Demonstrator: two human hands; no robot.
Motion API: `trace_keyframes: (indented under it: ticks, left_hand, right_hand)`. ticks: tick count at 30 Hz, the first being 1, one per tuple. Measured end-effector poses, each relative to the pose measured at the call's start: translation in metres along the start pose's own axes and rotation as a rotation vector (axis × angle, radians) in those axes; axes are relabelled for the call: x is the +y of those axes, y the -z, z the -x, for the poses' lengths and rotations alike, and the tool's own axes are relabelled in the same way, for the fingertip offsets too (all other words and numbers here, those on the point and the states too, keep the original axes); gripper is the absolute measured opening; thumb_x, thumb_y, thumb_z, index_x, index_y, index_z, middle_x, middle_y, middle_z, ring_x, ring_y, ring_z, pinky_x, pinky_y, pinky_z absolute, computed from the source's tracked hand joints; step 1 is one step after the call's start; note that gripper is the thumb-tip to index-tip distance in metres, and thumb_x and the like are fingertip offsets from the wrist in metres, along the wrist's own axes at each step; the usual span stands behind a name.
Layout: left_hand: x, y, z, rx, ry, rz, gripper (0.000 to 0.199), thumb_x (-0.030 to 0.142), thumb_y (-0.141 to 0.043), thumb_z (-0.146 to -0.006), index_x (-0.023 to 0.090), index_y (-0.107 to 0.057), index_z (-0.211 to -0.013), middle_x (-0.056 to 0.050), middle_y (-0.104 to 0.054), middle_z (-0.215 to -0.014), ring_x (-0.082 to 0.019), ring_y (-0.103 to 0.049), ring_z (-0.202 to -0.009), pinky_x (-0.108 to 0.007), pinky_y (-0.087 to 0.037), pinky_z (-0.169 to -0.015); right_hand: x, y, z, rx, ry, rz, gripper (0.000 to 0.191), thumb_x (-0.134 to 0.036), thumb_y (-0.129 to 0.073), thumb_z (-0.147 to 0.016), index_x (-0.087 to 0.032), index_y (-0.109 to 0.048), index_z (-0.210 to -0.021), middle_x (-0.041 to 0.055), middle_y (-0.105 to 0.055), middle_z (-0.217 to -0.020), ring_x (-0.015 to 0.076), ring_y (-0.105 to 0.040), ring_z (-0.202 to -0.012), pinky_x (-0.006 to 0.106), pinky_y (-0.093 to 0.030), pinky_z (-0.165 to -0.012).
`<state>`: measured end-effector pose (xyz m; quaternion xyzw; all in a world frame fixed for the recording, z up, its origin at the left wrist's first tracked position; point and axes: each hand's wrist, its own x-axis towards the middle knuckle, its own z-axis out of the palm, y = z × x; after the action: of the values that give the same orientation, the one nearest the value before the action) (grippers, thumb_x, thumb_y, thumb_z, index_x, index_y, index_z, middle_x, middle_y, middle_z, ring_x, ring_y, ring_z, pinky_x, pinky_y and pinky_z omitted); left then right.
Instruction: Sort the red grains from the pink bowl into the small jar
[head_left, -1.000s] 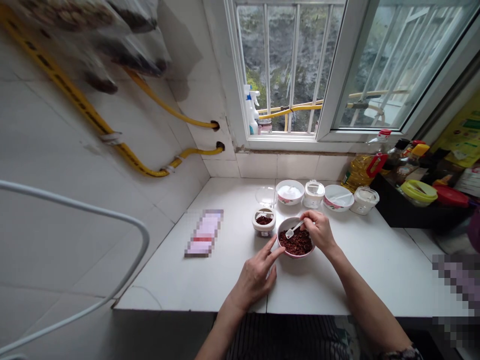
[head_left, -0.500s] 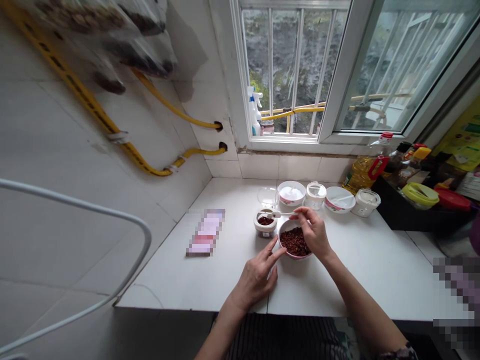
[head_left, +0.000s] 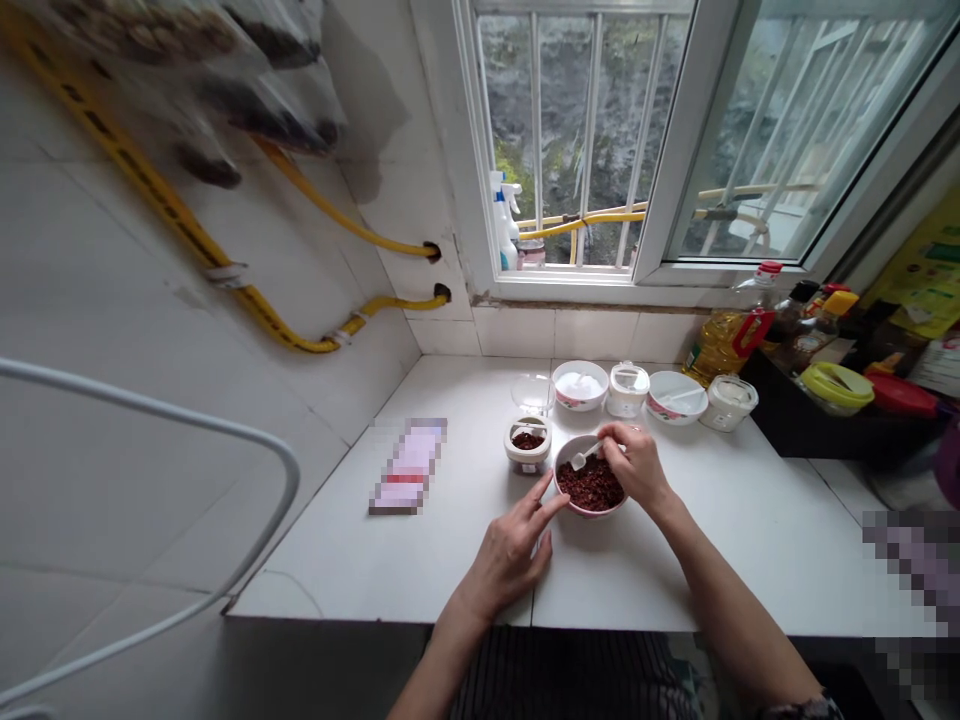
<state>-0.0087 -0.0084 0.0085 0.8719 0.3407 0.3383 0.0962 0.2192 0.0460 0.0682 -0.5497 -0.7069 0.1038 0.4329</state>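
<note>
A bowl (head_left: 592, 512) of dark red-brown flakes stands near the counter's middle. Pinched in my right hand (head_left: 634, 465) is a small white spoon (head_left: 579, 461), its head over the flakes at the bowl's back left. My left hand (head_left: 517, 545) has its fingers apart, and its fingertips touch the bowl's left side. Just left of the bowl is a small jar (head_left: 528, 458) with a white rim, open and holding similar dark flakes. Behind that jar lies a clear lid (head_left: 533, 393).
Along the back stand a bowl of white powder (head_left: 580, 387), a lidded jar (head_left: 627, 390), another bowl (head_left: 676, 399) and another jar (head_left: 730, 403). An oil bottle (head_left: 731, 335) and a black box (head_left: 787, 420) of condiments are at the right. A blurred pink packet (head_left: 411, 467) lies left.
My right hand has brought the spoon from over the small jar to over the flakes in the bowl. My left hand has stayed at the bowl.
</note>
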Motion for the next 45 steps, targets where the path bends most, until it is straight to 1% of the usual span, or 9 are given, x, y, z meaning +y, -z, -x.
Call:
trace_keyframes:
  ticks: [3, 8, 15, 17, 21, 24, 35, 40, 45]
  left_hand:
    - [-0.0001, -0.0002, 0.0001, 0.001, -0.001, -0.007, 0.068, 0.003, -0.047, -0.085, 0.027, -0.038, -0.149, -0.012, -0.037, -0.158, -0.026, -0.054, -0.134, -0.036, -0.056, -0.099]
    - [0.0012, 0.0013, -0.0011, -0.003, -0.004, -0.009, 0.069, 0.003, -0.048, -0.085, 0.028, -0.038, -0.149, -0.012, -0.036, -0.159, -0.026, -0.053, -0.134, -0.036, -0.056, -0.099]
    - [0.0022, 0.0026, -0.0015, 0.001, -0.013, -0.004, 0.069, 0.002, -0.048, -0.084, 0.027, -0.039, -0.148, -0.012, -0.034, -0.16, -0.025, -0.053, -0.134, -0.036, -0.056, -0.1]
    - [0.0021, 0.0024, -0.0015, 0.002, -0.014, -0.005, 0.069, 0.002, -0.048, -0.084, 0.026, -0.039, -0.148, -0.012, -0.035, -0.16, -0.025, -0.053, -0.134, -0.037, -0.056, -0.1]
    - [0.0014, 0.002, -0.0015, -0.001, -0.012, -0.023, 0.07, 0.002, -0.048, -0.084, 0.026, -0.038, -0.149, -0.012, -0.036, -0.159, -0.025, -0.053, -0.134, -0.036, -0.056, -0.099]
    - [0.0008, 0.0018, -0.0014, -0.007, -0.008, -0.023, 0.07, 0.002, -0.048, -0.084, 0.027, -0.038, -0.149, -0.012, -0.037, -0.159, -0.025, -0.053, -0.135, -0.036, -0.055, -0.1]
    - [-0.0007, -0.0006, -0.0001, -0.004, -0.006, 0.003, 0.067, 0.003, -0.047, -0.086, 0.027, -0.039, -0.148, -0.012, -0.034, -0.16, -0.025, -0.052, -0.136, -0.036, -0.055, -0.101]
    - [-0.0007, 0.0002, 0.0, 0.0, -0.008, 0.004, 0.067, 0.003, -0.046, -0.086, 0.026, -0.04, -0.148, -0.012, -0.035, -0.16, -0.025, -0.051, -0.136, -0.037, -0.055, -0.101]
    - [-0.0003, 0.0006, -0.0007, -0.001, -0.014, 0.001, 0.067, 0.003, -0.047, -0.086, 0.027, -0.039, -0.148, -0.012, -0.037, -0.158, -0.025, -0.052, -0.135, -0.036, -0.055, -0.1]
  right_hand:
    - [0.0012, -0.006, 0.0002, -0.068, 0.0, -0.01, 0.021, -0.016, -0.047, -0.081, -0.024, -0.064, -0.072, -0.0002, -0.07, -0.061, 0.0203, -0.066, -0.07, 0.035, -0.046, -0.085]
    - [-0.0002, -0.0037, -0.0015, 0.006, -0.098, -0.086, 0.019, -0.02, -0.047, -0.08, -0.024, -0.065, -0.073, -0.0014, -0.07, -0.055, 0.0199, -0.066, -0.062, 0.037, -0.047, -0.086]
    - [-0.0011, 0.0024, -0.0029, -0.005, -0.177, -0.255, 0.019, -0.023, -0.046, -0.078, -0.023, -0.065, -0.074, -0.0013, -0.07, -0.055, 0.019, -0.066, -0.054, 0.03, -0.05, -0.064]
    - [-0.0008, 0.0016, -0.0028, -0.004, -0.169, -0.233, 0.019, -0.023, -0.046, -0.078, -0.023, -0.064, -0.073, -0.0015, -0.07, -0.055, 0.019, -0.066, -0.054, 0.031, -0.05, -0.069]
    - [0.0018, -0.001, -0.002, -0.005, -0.112, -0.121, 0.019, -0.022, -0.047, -0.079, -0.023, -0.064, -0.071, -0.0016, -0.07, -0.054, 0.0196, -0.066, -0.06, 0.037, -0.047, -0.086]
    - [0.0047, -0.0034, -0.0007, -0.011, -0.076, -0.056, 0.021, -0.021, -0.046, -0.08, -0.024, -0.065, -0.072, -0.0015, -0.07, -0.055, 0.0201, -0.065, -0.064, 0.039, -0.044, -0.092]
    - [0.0071, -0.0053, 0.0014, 0.002, -0.034, -0.004, 0.022, -0.02, -0.046, -0.081, -0.024, -0.066, -0.074, 0.0008, -0.071, -0.061, 0.0231, -0.065, -0.076, 0.038, -0.043, -0.089]
    - [0.0068, -0.0045, 0.001, -0.003, -0.062, -0.028, 0.023, -0.019, -0.045, -0.082, -0.024, -0.066, -0.075, -0.0001, -0.069, -0.059, 0.0219, -0.064, -0.071, 0.038, -0.043, -0.09]
    - [0.0071, -0.0054, 0.0017, -0.003, -0.033, 0.026, 0.023, -0.018, -0.046, -0.082, -0.024, -0.067, -0.074, 0.0013, -0.069, -0.062, 0.0233, -0.064, -0.078, 0.037, -0.043, -0.09]
